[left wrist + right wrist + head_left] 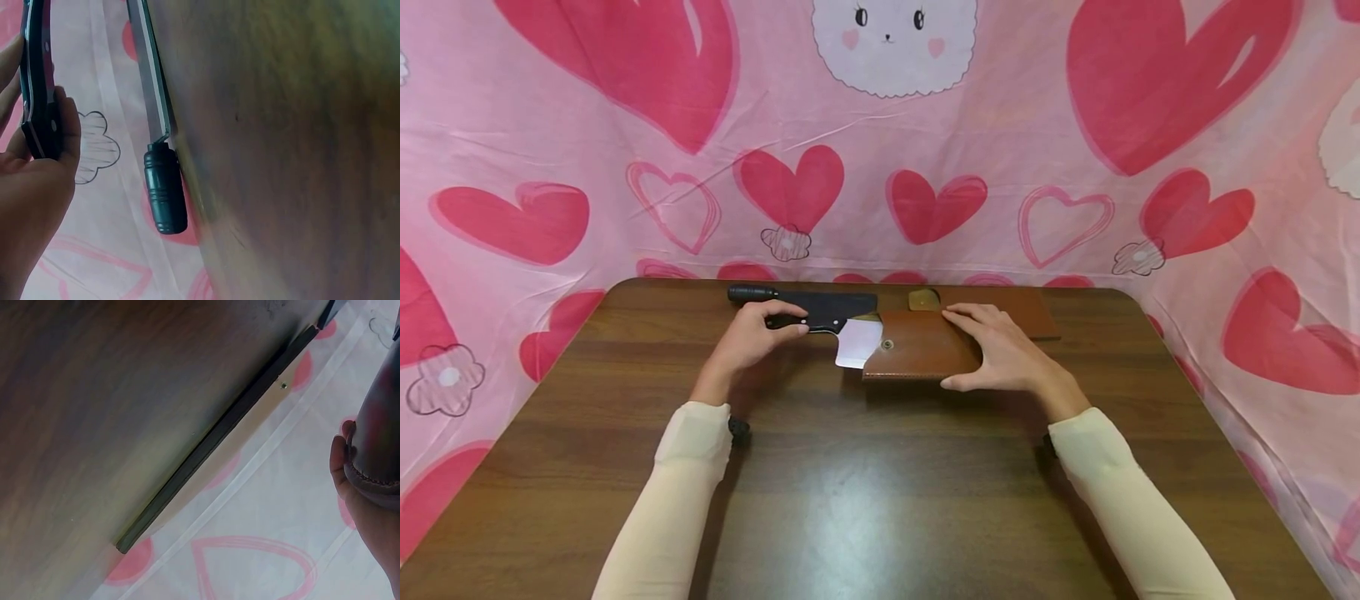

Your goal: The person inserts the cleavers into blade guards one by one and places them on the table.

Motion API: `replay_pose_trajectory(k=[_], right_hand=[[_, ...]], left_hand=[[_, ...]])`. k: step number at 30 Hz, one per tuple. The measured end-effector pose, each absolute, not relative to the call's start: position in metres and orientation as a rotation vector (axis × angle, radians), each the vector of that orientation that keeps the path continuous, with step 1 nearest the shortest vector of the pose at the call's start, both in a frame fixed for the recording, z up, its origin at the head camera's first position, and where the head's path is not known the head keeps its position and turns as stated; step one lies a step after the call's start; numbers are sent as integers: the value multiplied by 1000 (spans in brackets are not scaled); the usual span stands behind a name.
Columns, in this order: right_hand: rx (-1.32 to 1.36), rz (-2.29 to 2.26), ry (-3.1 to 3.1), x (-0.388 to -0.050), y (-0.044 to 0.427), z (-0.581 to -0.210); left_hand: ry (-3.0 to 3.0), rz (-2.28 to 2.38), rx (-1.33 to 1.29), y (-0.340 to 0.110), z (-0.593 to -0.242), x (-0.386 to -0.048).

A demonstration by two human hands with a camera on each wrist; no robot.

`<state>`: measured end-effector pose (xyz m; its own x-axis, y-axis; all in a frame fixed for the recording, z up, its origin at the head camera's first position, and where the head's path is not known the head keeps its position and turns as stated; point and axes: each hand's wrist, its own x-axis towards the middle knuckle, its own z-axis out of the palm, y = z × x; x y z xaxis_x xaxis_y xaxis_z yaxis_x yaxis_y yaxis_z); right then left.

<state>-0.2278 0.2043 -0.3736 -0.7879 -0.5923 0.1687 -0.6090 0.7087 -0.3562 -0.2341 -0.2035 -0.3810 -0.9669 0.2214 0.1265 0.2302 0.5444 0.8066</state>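
My left hand (747, 340) grips the black riveted handle of a cleaver (857, 343), pinching it between thumb and fingers. Part of its broad, bright blade lies inside a brown leather sheath (925, 348); the rest of the blade shows between handle and sheath mouth. My right hand (1006, 352) holds the sheath at its right end, thumb at the lower edge and fingers along the upper one. In the left wrist view the handle (42, 94) lies across the fingers. The right wrist view catches only the sheath's rounded stitched end (378, 450) against the hand.
Behind, a second cleaver (838, 302) with a dark blade and black ribbed handle (165, 190) lies near the table's back edge. A second brown sheath (1011, 310) lies at back right, its flap to the left. A pink heart-print cloth (880, 133) hangs behind the wooden table (850, 517).
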Motion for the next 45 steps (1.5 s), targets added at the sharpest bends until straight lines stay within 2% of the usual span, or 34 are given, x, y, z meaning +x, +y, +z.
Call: replay_pose_trajectory(k=[45], right_hand=[[1051, 584, -2851, -230, 193, -377]], left_hand=[[-2715, -1368, -509, -187, -384, -235]])
